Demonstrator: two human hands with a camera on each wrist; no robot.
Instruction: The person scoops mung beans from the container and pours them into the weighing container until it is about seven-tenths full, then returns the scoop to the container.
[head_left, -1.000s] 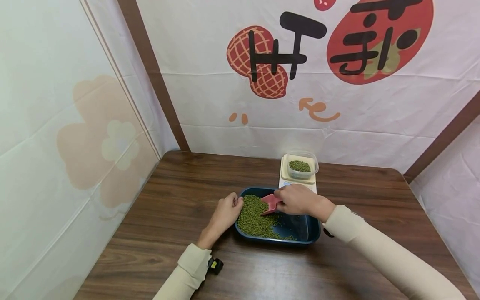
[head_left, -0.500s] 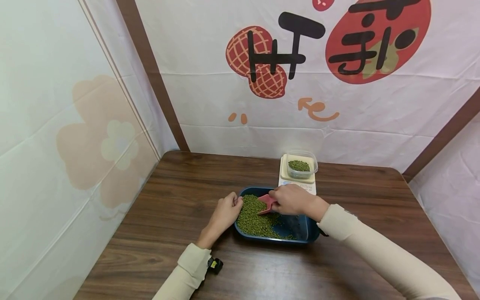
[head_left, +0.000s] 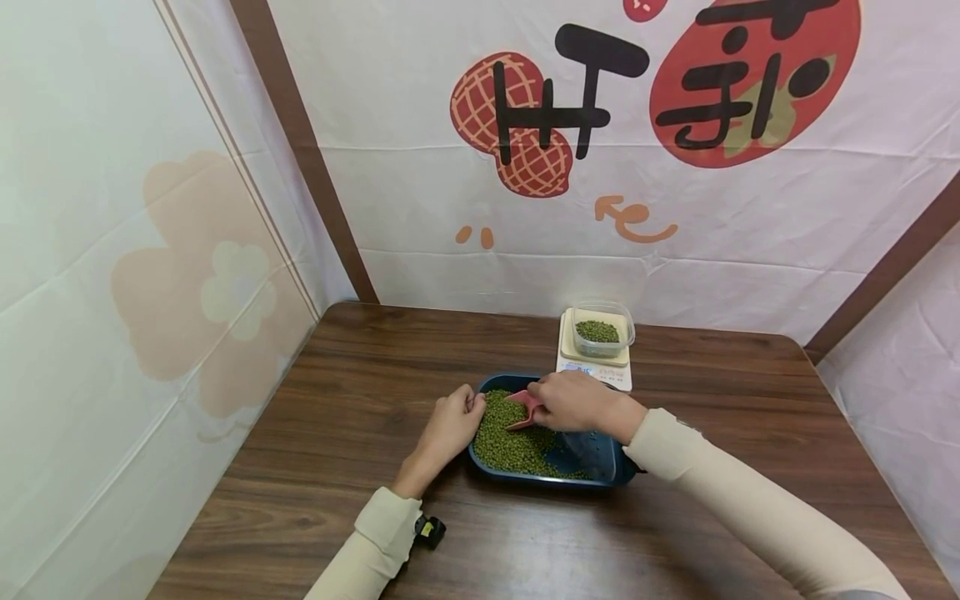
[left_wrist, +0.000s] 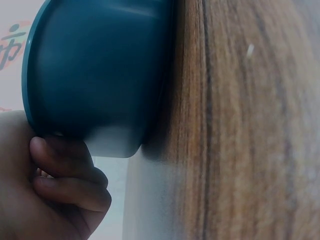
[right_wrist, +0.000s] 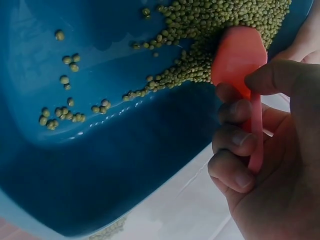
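Note:
A dark blue rectangular tub (head_left: 517, 477) on the table holds green mung beans (head_left: 506, 446), heaped toward its left end. My left hand (head_left: 448, 427) grips the tub's left end, and the left wrist view shows its fingers curled against the tub wall (left_wrist: 100, 65). Inside the tub, my right hand (head_left: 576, 403) holds a pink scoop (head_left: 522, 408) by its handle. In the right wrist view the fingers wrap that handle, thumb on top, and the scoop's blade (right_wrist: 240, 55) is pushed into the beans. A few loose beans (right_wrist: 62, 114) lie on the tub floor.
Behind the tub stands a white kitchen scale (head_left: 613, 379) with a lit display. On it sits a clear plastic container (head_left: 600, 351) partly filled with green beans. The wooden table (head_left: 390, 367) meets a printed cloth wall (head_left: 450, 275) at the back.
My right hand has moved left with the scoop, pushing the blade further into the bean heap. More of the scale's front now shows. The left hand stays on the tub's end.

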